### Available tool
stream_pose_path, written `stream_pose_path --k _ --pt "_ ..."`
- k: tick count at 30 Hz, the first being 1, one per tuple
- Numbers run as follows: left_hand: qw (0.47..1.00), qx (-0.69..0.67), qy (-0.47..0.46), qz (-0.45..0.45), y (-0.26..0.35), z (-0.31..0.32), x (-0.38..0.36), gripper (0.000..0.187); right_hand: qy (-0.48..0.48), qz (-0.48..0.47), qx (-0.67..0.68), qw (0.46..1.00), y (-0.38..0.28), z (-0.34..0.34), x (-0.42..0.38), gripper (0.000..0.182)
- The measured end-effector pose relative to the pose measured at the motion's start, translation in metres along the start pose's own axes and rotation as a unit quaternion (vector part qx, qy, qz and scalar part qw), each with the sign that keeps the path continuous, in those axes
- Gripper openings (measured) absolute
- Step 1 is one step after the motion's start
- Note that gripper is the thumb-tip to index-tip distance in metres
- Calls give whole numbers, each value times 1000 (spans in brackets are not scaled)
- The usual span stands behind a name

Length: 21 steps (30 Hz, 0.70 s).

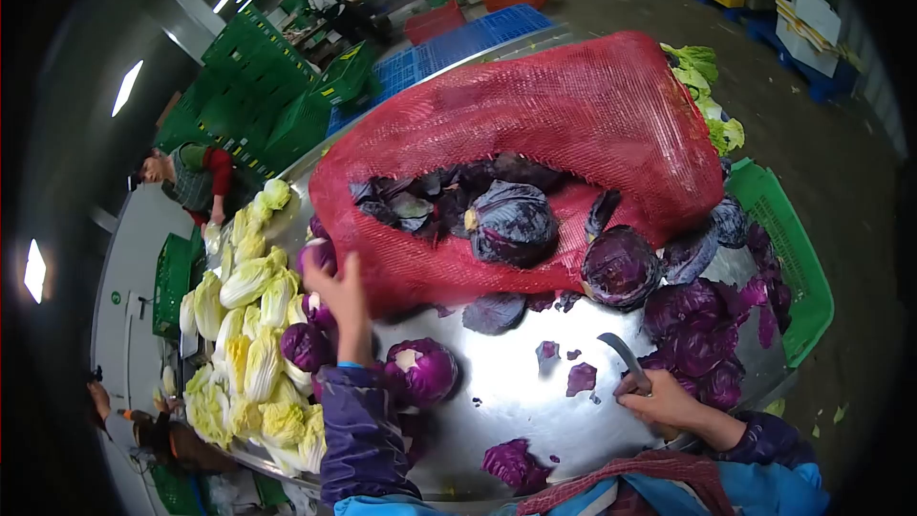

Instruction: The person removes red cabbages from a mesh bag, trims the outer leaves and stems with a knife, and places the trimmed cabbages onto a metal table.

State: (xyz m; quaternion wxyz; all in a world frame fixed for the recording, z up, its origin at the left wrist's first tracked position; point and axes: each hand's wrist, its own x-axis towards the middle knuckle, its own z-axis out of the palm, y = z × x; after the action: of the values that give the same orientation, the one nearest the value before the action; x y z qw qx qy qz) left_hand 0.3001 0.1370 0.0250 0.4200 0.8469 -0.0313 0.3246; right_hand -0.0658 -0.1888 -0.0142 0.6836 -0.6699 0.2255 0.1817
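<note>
My right hand (661, 403) is closed around a curved knife (626, 359), its blade pointing up and left over the metal table (506, 354). My left hand (339, 298) is raised with fingers apart and nothing in it, near the left end of a red mesh sack (516, 100). Through the torn side of the sack, a dark red cabbage (514, 222) and loose leaves show. Another red cabbage (621, 268) rests at the sack's lower right edge. Below my left hand sits a trimmed red cabbage (420, 373) with a pale cut patch.
Napa cabbages (263, 363) are heaped on the left. Purple leaves (697, 330) pile up on the right beside a green crate (788, 258). Loose leaf scraps (581, 378) lie in front. A co-worker (196, 177) stands at the far left edge, another person (172, 440) lower left.
</note>
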Motion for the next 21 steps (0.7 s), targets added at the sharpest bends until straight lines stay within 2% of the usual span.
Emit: stream_pose_path --k 1,3,5,7,9,11,12,13,15,16,17,18,19,21 --pt "986 -141 -89 9 37 14 -15 59 4 5 4 1000 -2 3 5 19" --pt "926 -252 -281 -18 82 45 -41 47 21 -23 21 999 -13 3 12 17" --pt "931 -216 -295 3 90 85 -80 45 70 -63 86 992 -21 -6 24 16" --pt "900 -189 -389 59 142 84 -118 48 178 -141 56 972 -31 -22 33 17" --pt "849 -173 -486 113 167 91 -153 59 268 -206 27 941 -36 -45 49 19" --pt "854 -132 -485 133 150 118 -190 71 284 -214 -14 935 -44 -68 62 24" --pt "822 -214 -526 -34 129 143 -212 80 259 -137 -25 956 -43 -77 71 32" --pt "819 -216 -531 -30 136 144 -221 80 233 -105 -4 967 -45 -80 77 40" --pt "793 -304 -511 -133 149 143 -234 79 213 -87 9 973 -43 -78 87 43" --pt "764 -318 -522 -204 165 131 -229 81 218 -101 -1 971 -49 -71 85 45" --pt "698 -295 -554 -345 179 115 -220 79 222 -115 -11 968 -51 -66 81 47" --pt "691 -314 -545 -357 179 109 -221 77 203 -142 49 968 -48 -63 80 52" --pt "685 -335 -533 -366 177 102 -222 74 205 -143 52 967 -46 -58 72 52" --pt "721 -359 -497 -323 173 78 -220 57 166 -141 122 968 -43 -40 45 54"
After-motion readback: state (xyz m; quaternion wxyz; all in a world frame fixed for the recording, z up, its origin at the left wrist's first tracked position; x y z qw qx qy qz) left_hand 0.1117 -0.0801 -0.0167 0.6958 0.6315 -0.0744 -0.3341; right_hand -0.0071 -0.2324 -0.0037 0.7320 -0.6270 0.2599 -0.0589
